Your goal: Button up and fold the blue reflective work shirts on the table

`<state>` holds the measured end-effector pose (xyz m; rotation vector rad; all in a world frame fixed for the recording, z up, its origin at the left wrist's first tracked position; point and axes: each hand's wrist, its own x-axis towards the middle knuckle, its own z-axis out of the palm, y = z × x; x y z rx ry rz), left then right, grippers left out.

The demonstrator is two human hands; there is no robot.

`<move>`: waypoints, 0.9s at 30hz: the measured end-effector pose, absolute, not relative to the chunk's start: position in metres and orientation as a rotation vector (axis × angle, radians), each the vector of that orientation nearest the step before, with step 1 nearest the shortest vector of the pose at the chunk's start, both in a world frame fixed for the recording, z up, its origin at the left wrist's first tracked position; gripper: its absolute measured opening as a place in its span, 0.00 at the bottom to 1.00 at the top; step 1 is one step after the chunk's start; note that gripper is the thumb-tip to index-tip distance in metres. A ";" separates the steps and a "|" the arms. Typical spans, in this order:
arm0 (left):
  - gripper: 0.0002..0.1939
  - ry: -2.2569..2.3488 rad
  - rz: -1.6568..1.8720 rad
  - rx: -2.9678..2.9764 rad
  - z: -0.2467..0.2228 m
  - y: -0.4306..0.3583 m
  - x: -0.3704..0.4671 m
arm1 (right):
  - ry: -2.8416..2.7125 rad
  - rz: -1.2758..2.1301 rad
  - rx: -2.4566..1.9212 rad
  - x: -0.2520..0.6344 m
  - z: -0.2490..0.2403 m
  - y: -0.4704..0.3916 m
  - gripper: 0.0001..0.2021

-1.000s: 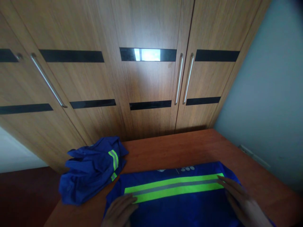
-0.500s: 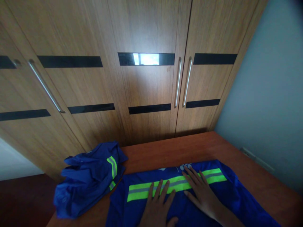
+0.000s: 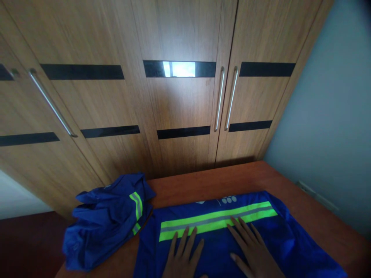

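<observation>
A blue work jacket (image 3: 214,251) with a yellow-green and grey reflective band lies spread on the reddish-brown table (image 3: 203,175); its lower part runs out of view. My left hand (image 3: 184,255) rests flat on it, fingers spread, tips at the band's lower edge on the left. Farther right, my right hand (image 3: 252,247) lies on the same cloth with fingers apart, its tips touching the band's lower edge. Neither hand grips the fabric. Pale printed marks show along the jacket's far edge.
A crumpled blue garment (image 3: 107,220) with reflective strips lies at the table's left, beside the jacket. Behind the table stands a wooden wardrobe (image 3: 179,104) with metal handles and black strips. A grey-blue wall (image 3: 324,127) with a socket plate (image 3: 317,196) borders the right side.
Both hands have slid toward me over the jacket, off most of the reflective band, uncovering it and the printed marks. The cloth's far edge looks straighter. The crumpled garment stays put.
</observation>
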<state>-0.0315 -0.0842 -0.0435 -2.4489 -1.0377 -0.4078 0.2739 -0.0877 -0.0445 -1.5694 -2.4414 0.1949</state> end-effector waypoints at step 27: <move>0.26 -1.004 -0.460 -2.482 0.001 -0.109 -0.050 | -2.383 0.248 -1.441 0.276 -0.025 -0.090 0.29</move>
